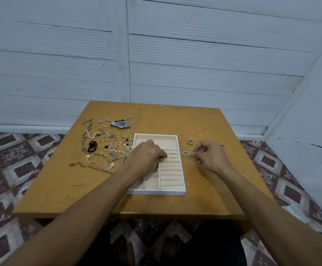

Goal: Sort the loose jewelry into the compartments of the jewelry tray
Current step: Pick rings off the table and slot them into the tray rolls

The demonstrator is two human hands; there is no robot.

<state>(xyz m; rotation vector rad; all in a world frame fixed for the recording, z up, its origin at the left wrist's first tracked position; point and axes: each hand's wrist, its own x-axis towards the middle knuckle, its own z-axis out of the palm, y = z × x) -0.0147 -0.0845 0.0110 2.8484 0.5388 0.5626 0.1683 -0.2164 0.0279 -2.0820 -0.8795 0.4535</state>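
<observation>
The tray (156,192) sits mid-desk (60,189), a little toward the near edge, with its long axis running near to far. Two narrow open compartments fill its near left part, and the ring rolls (170,175) fill the right column, their slots running left to right. A wide open compartment spans the far end.

The left hand (146,154) is over the tray's middle, knuckles up, with curled fingertips down at the far rolls. Whether it grips anything there I cannot tell. Just beyond it, a few placed rings (173,154) already stand in the far slots.

The right hand (210,156) is on the desk just right of the tray, thumb and forefinger pinched at the edge of the rings (186,153), a loose cluster of thin hoops just beside the tray's right wall. A wider band (190,142) lies just beyond them.

These rings lie to the right of the rolls, so the right hand is nearer, and the move from cluster to slot is probably a short one leftward over the wall. The near rolls are unfilled.

The tangled pile (106,144) of chains, bangles and pearl pieces spreads left of the tray toward the desk's far left corner, with a watch (120,124) at its far edge. The left hand is nearer to that side.
</observation>
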